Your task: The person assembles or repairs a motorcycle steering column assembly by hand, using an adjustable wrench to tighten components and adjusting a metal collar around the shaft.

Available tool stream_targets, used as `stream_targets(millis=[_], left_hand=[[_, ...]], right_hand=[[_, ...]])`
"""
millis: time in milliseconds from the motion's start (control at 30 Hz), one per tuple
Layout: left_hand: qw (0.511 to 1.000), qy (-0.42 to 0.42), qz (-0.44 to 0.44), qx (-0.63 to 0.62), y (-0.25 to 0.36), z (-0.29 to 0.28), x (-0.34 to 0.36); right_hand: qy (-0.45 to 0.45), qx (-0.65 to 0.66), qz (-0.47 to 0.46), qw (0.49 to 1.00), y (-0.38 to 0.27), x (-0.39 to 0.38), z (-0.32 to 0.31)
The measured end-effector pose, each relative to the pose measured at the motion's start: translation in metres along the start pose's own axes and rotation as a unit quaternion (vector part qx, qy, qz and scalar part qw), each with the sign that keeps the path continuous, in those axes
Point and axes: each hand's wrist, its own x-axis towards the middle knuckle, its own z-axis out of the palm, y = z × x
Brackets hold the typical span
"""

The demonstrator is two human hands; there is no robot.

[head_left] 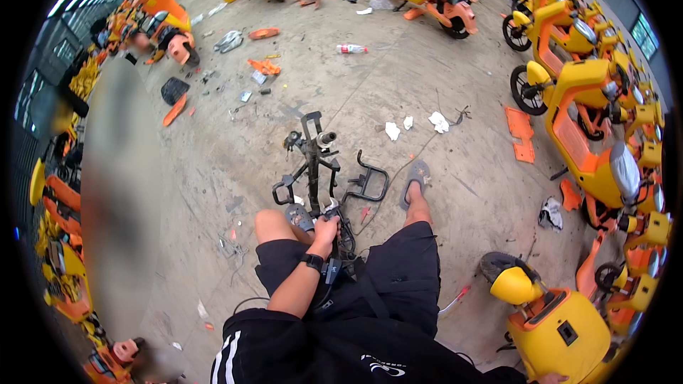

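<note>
A bare black metal scooter frame (313, 163) stands on the floor in front of me, between my feet. My left hand (327, 230), with a dark watch on the wrist, is closed at its near end beside a bundle of black cables (346, 237). What the fingers grip is hidden. Far to the lower right, my right hand (553, 378) touches the yellow body of a scooter (558, 331); only part of it shows at the picture's edge, and its fingers are mostly out of sight. A bent black tube bracket (370, 181) lies to the right of the frame.
Rows of yellow and orange scooters (576, 114) line the right side, with more at the back and left. Orange panels (520, 134), white scraps (439, 122) and a bottle (351, 49) litter the concrete. A thin cable (398, 171) runs near my right foot.
</note>
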Motion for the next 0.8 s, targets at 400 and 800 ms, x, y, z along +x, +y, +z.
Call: stream_targets(millis=[400,800], left_hand=[[0.930,0.148,0.328,0.071,0.131,-0.003,0.046],[0.931,0.053,0.296,0.205,0.156,-0.041,0.071]], right_hand=[[-0.524,0.308,0.419,0.675,-0.100,-0.064,0.111],[-0.828,0.337,0.120,0.432,-0.546,-0.327,0.089]])
